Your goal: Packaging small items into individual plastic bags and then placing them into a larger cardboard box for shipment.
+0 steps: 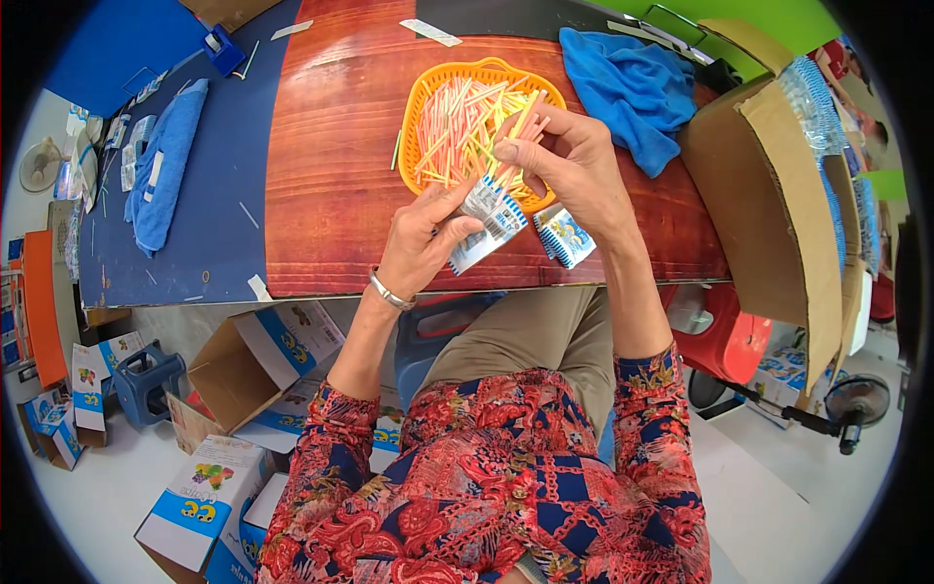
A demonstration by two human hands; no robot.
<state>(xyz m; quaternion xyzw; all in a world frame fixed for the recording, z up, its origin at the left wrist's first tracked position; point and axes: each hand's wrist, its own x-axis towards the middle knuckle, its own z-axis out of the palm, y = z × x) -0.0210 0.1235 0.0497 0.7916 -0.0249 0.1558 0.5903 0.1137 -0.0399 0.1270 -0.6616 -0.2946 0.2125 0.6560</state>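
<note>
My left grip (420,236) pinched a packet (491,234) over the near edge of the surface (341,175). My right grip (582,173) was closed on a small bunch of sticks (530,122), their lower ends by the packet's top; I could not tell whether any were inside. More pink and yellow sticks filled the orange basket (410,146), midway between the near and far edges. A second packet (567,237) lay at the near edge, a blue cloth (628,92) toward the far right corner, and a carton (744,195) stood at the right edge.
</note>
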